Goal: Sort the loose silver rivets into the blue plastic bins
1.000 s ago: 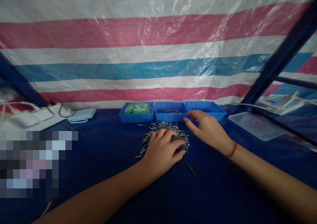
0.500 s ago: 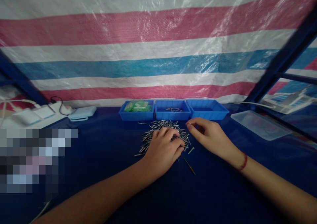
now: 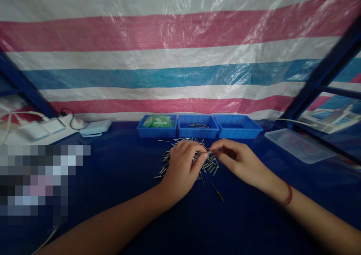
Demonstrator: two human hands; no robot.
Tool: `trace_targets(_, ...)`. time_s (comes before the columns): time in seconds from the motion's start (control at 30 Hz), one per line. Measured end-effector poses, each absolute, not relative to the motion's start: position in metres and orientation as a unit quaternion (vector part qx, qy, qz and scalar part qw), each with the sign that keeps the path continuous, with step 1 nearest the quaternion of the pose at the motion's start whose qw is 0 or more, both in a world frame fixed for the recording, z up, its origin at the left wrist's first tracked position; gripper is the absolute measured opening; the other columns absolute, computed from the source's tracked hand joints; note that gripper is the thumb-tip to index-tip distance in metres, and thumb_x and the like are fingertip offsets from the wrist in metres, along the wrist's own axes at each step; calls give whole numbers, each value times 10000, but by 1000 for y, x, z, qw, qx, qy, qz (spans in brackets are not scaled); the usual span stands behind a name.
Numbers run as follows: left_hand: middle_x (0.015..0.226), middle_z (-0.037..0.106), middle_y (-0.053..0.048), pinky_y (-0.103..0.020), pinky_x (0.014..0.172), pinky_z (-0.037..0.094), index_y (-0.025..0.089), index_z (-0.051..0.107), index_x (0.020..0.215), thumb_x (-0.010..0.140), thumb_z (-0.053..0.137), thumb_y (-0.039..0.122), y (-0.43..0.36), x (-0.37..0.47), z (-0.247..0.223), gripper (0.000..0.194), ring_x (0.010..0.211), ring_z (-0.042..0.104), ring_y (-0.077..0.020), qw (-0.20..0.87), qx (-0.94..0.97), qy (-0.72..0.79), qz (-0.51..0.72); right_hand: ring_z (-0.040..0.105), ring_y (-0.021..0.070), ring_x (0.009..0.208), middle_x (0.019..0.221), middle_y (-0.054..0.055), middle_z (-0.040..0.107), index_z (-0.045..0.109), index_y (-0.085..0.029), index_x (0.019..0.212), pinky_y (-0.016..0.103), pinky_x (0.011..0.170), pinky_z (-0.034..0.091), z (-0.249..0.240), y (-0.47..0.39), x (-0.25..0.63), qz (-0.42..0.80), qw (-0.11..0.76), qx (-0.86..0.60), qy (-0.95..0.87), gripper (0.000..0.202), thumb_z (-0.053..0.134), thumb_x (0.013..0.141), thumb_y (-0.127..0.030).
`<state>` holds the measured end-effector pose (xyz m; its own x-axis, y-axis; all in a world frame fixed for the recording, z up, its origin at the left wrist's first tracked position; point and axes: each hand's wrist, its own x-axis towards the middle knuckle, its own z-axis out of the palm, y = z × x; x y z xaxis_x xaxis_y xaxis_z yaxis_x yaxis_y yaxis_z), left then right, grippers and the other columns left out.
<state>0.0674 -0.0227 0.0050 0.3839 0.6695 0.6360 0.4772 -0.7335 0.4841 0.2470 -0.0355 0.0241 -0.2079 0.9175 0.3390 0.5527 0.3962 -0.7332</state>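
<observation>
A pile of thin silver metal fasteners, nail- or rivet-like, lies on the dark blue table. My left hand is over the pile, thumb and index finger pinched. Close by on the right, my right hand is pinched too, its fingertips almost meeting the left ones. A slim metal fastener shows between the fingertips of both hands; its exact kind is too small to tell. One darker, brass-toned fastener lies apart, nearer to me. The left hand hides part of the pile.
Behind the pile stand three blue bins: the left bin with green packets, the middle bin with a few fasteners, and the right bin. A clear plastic lid lies right; a power strip and light-blue case left.
My left hand has lifted slightly from the pile and closed into a pinch. The two hands' fingertips have come together around a small fastener.
</observation>
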Motion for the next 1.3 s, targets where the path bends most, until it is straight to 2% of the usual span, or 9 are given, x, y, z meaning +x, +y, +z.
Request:
trace_targets(0.1,903,627,0,-343,802,365,214,539,900,875,530,182,-21,67,2,42,893,540,-174,122,814,361,437,568,141,632,757,25,636,617,-184,885,277,557,454,25,-40,239,299,409,-475,-719,185,559,807,-342)
trace_targets(0.2,885,634,3,-344,794,365,215,550,872,863,555,206,-21,68,1,14,881,546,-177,123,820,366,423,580,150,678,768,35,641,623,-181,840,288,606,471,24,-42,234,317,436,-466,-702,210,595,793,-384)
trace_targets(0.3,893,632,-1,-342,798,371,209,558,872,854,571,228,-22,69,2,30,896,544,-182,121,822,371,415,587,155,688,768,40,650,645,-186,825,298,624,480,23,-43,234,305,450,-464,-700,197,591,804,-375)
trace_targets(0.57,903,642,-7,-335,801,389,209,588,892,873,540,235,-22,68,3,58,908,551,-176,114,827,363,414,532,126,591,705,10,607,637,-203,867,262,531,435,22,-43,236,260,478,-475,-692,164,624,785,-343)
trace_targets(0.9,894,645,-11,-328,808,378,196,571,897,898,488,215,-24,66,5,85,875,570,-160,129,809,347,457,558,142,667,780,20,610,611,-204,874,275,596,451,18,-41,235,277,440,-464,-717,151,572,829,-343)
trace_targets(1.03,867,646,-11,-322,792,388,198,570,867,898,481,224,-24,66,6,97,848,572,-158,132,807,356,453,559,150,721,820,30,598,601,-206,850,281,636,453,22,-41,237,209,413,-451,-763,153,495,882,-313)
trace_targets(1.2,840,641,-3,-310,782,393,192,560,848,887,472,183,-25,67,8,97,834,574,-147,150,819,340,436,565,180,772,850,61,613,593,-199,844,309,689,438,33,-15,247,10,435,-507,-744,179,458,897,-304)
trace_targets(1.3,833,644,-7,-315,778,400,192,562,846,877,465,170,-26,66,9,105,840,577,-153,146,828,329,429,573,195,741,828,79,623,617,-183,838,328,693,438,38,15,252,-81,397,-543,-735,230,440,896,-318)
